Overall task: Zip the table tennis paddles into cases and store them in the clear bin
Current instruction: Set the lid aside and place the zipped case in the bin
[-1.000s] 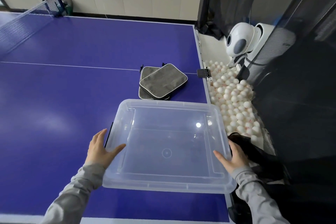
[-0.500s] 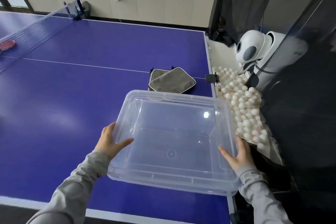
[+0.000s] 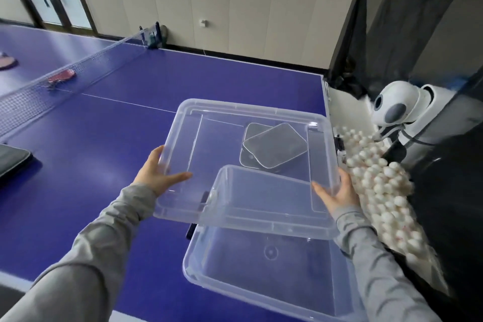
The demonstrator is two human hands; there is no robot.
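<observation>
I hold a clear plastic lid [image 3: 217, 144] in the air, tilted, above the clear bin [image 3: 261, 269]. My left hand [image 3: 159, 174] grips its left edge and my right hand [image 3: 337, 192] grips its right edge. The bin stands open on the near right corner of the blue table [image 3: 104, 154] with nothing in it. Two grey zipped paddle cases [image 3: 274, 149] lie stacked behind the bin, seen through the lid. A red paddle [image 3: 61, 77] lies beyond the net at the far left, and another red paddle [image 3: 6, 63] sits farther left.
A net [image 3: 65, 74] crosses the table at the left. Another dark case [image 3: 11, 161] lies at the left edge. Right of the table, a tray holds many white balls [image 3: 379, 185] under a white ball machine [image 3: 397, 110] with black netting around it.
The lid has come off the bin and risen up and away from me in both hands. The view has swung left and up, bringing the net and paddles into sight.
</observation>
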